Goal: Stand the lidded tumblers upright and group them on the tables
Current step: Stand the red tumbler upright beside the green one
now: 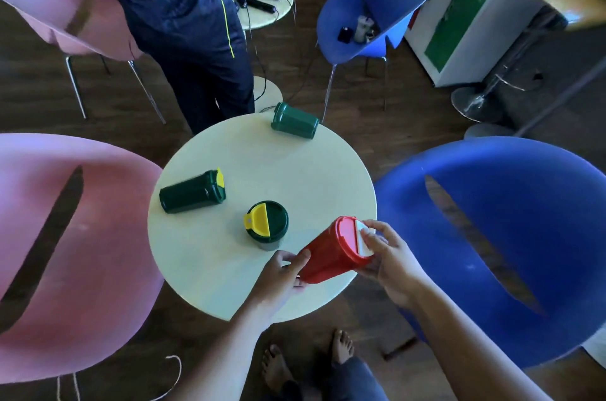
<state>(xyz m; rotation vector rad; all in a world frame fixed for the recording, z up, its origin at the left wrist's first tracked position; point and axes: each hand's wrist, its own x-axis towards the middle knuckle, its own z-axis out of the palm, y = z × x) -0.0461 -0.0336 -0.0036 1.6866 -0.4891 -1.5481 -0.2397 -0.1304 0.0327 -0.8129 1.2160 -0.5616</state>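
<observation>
While I've only got the head view to go on, both forearms come up from the bottom edge and meet over the near side of the round counter [210,269]. My left hand [282,272] is curled around the narrow base of the red tumbler [331,253], thumb on top and fingers wrapped underneath. My right hand [390,256] grips the lid end, with fingertips [369,236] on the white flip cap and the palm cupped under the rim. So both hands are closed on the same tumbler, which is tilted, lid up and to the right, base low toward the left hand. Can't tell if the base touches the counter.

Just behind it one green tumbler with a yellow cap [267,225] stands upright. Another green tumbler [193,192] lies on its side at the left of the counter, and a third [295,121] lies on its side at the far edge. Pink chair [82,253] on my left, blue chair [492,236] on my right.
</observation>
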